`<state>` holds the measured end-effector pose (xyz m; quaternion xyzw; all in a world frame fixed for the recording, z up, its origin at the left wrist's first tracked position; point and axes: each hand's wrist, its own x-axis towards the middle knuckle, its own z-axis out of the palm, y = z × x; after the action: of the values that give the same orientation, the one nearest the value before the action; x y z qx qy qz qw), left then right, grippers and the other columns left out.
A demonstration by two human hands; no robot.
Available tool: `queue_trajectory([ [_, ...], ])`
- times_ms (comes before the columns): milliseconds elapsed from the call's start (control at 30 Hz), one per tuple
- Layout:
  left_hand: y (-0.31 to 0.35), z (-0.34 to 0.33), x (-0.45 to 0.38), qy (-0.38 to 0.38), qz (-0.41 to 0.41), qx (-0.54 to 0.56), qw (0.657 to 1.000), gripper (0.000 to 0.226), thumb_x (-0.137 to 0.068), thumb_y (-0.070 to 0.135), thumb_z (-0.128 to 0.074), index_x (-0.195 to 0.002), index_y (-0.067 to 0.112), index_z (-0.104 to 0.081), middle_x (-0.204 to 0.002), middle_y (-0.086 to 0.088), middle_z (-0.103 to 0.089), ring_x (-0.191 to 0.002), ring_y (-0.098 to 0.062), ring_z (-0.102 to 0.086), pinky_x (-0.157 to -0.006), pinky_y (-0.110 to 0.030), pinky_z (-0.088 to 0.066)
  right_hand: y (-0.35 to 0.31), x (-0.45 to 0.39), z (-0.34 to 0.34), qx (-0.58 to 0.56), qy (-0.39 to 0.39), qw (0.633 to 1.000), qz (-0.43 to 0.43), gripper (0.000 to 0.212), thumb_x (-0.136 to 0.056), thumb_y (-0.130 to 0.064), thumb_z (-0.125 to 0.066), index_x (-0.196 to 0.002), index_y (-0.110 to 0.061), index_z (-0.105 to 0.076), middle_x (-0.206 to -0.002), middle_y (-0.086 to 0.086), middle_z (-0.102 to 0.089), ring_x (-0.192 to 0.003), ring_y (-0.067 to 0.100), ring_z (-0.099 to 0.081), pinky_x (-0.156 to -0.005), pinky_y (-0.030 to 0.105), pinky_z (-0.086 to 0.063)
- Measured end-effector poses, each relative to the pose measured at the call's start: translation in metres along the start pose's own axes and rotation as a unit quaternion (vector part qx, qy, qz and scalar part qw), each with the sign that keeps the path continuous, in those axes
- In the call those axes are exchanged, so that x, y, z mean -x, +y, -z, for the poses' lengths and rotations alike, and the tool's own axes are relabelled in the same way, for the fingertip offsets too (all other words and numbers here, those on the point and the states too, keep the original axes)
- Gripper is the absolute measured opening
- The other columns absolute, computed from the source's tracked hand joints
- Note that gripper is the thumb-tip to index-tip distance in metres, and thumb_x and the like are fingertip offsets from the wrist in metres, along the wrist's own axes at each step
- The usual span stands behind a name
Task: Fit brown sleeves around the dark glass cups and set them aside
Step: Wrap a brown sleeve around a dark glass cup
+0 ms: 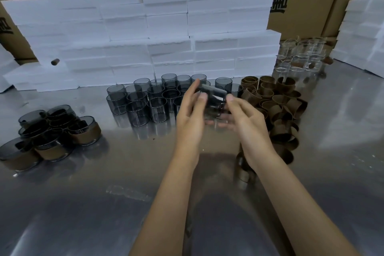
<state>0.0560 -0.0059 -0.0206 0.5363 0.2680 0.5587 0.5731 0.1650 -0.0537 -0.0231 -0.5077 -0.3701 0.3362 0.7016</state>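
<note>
Cups (49, 131) already sleeved sit well left of our hands, while our left hand (192, 114) and right hand (245, 118) grasp one dark cup (214, 93) between them, many bare cups (145, 100) beyond and sleeves (276, 102) right awaiting.

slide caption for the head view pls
Both hands, left hand and right hand, hold a dark glass cup above the table, between bare cups and brown sleeves.
</note>
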Motion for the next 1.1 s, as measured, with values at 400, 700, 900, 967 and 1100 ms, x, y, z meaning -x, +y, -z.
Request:
queue_trajectory([
  [400,-0.001,-0.001,-0.002,-0.059,0.163,0.144,0.974,0.037,-0.093,0.045,-0.061,-0.124,0.026,-0.067,-0.113,-0.018,-0.074,-0.095,-0.030,-0.073,-0.077,-0.039,-0.061,0.008,0.004,-0.001,0.314,0.039,0.937,0.149,0.070,-0.083,-0.079,-0.050,-0.131,-0.031,-0.065,-0.097,-0.012,-0.074,-0.092,0.001,-0.068,-0.086,0.032,-0.057],
  [700,-0.010,0.004,-0.004,-0.057,0.178,0.112,0.976,0.063,-0.077,0.058,-0.072,-0.125,0.017,-0.068,-0.086,-0.004,-0.074,-0.065,-0.016,-0.069,-0.059,-0.026,-0.057,0.002,-0.001,0.006,0.320,0.040,0.938,0.128,0.061,-0.109,-0.049,-0.031,-0.072,-0.018,-0.068,-0.061,-0.005,-0.066,-0.068,0.009,-0.066,-0.072,0.034,-0.052],
  [900,-0.016,0.009,-0.006,0.007,0.201,0.117,0.972,0.071,-0.081,0.057,-0.072,-0.135,0.012,-0.060,-0.076,-0.002,-0.073,-0.060,-0.015,-0.067,-0.056,-0.025,-0.057,-0.007,-0.008,0.040,0.569,0.131,0.805,0.107,0.044,-0.105,-0.040,-0.042,-0.100,-0.012,-0.075,-0.109,0.009,-0.069,-0.116,0.033,-0.049,-0.094,0.046,-0.038],
  [967,-0.018,0.011,-0.007,0.017,0.211,0.119,0.970,0.067,-0.087,0.055,-0.069,-0.137,0.011,-0.059,-0.075,-0.001,-0.073,-0.060,-0.015,-0.068,-0.057,-0.025,-0.057,-0.006,-0.009,0.045,0.634,0.116,0.763,0.048,0.035,-0.101,-0.036,-0.050,-0.110,-0.012,-0.074,-0.119,0.008,-0.066,-0.123,0.031,-0.043,-0.101,0.045,-0.033],
  [1100,-0.017,0.011,-0.007,0.019,0.227,0.118,0.967,0.063,-0.088,0.052,-0.071,-0.136,0.012,-0.060,-0.073,-0.001,-0.073,-0.059,-0.016,-0.068,-0.056,-0.025,-0.056,-0.005,-0.008,0.043,0.672,0.094,0.734,0.016,0.029,-0.096,-0.038,-0.055,-0.102,-0.016,-0.074,-0.111,0.004,-0.067,-0.121,0.029,-0.044,-0.100,0.044,-0.030],
])
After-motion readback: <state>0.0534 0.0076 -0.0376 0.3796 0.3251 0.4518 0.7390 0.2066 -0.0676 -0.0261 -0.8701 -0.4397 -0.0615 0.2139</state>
